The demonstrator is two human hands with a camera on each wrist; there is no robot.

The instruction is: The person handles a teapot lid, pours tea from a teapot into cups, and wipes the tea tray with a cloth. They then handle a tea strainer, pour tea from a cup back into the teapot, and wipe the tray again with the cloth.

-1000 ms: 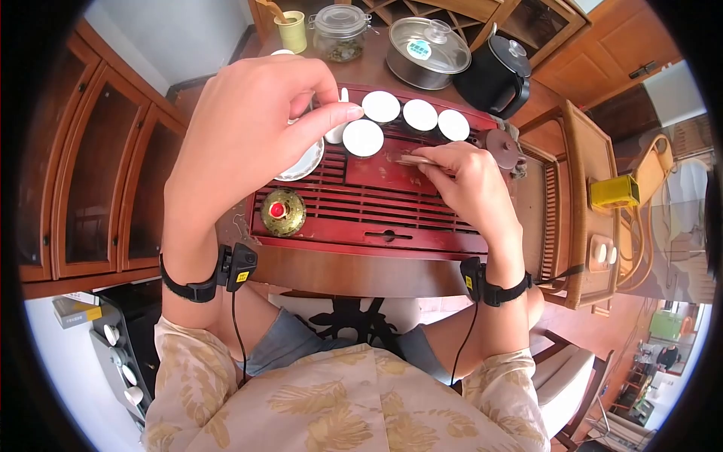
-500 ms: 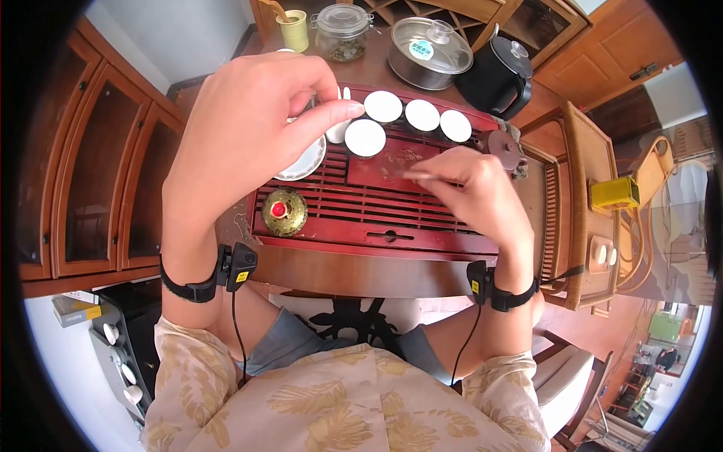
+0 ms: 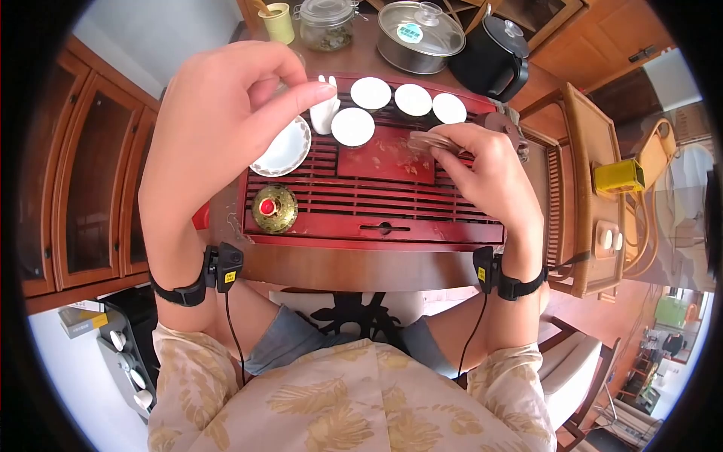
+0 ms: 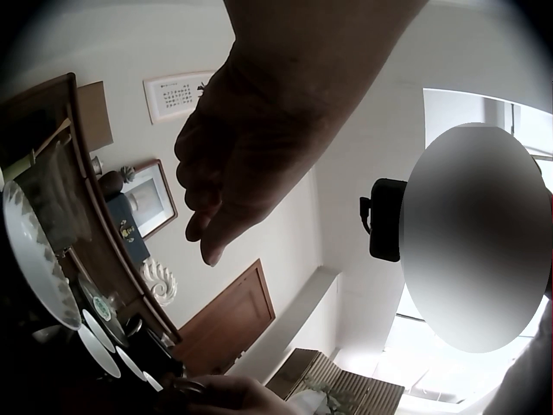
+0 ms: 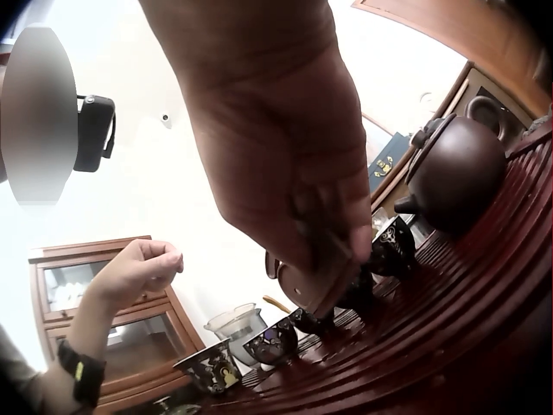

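Note:
My right hand [image 3: 489,169] pinches some flat brown pieces [image 3: 433,141], wood-like and similar to coasters, over the red panel of the slatted tea tray [image 3: 369,203]. In the right wrist view one brown piece [image 5: 320,277] has a squared edge, and the fingers partly cover the rest. My left hand [image 3: 226,98] is raised over the tray's left side, fingers curled and thumb against the index finger, with nothing visible in it. Below it sits a white patterned dish [image 3: 282,154]. Several cups, white inside and dark outside, stand behind, including a nearer cup [image 3: 352,127].
A green-gold round container [image 3: 275,209] with a red knob stands front left. A white finger-shaped ornament [image 3: 324,109] is beside the cups, a dark teapot [image 5: 458,173] on the tray's right. Behind are a glass jar [image 3: 326,26], a lidded pot [image 3: 420,41] and a black kettle [image 3: 497,56].
The head view has shifted slightly. My left hand has moved a little left, uncovering more of the dish and ornament. My right hand has moved right and away from me, turning the brown pieces.

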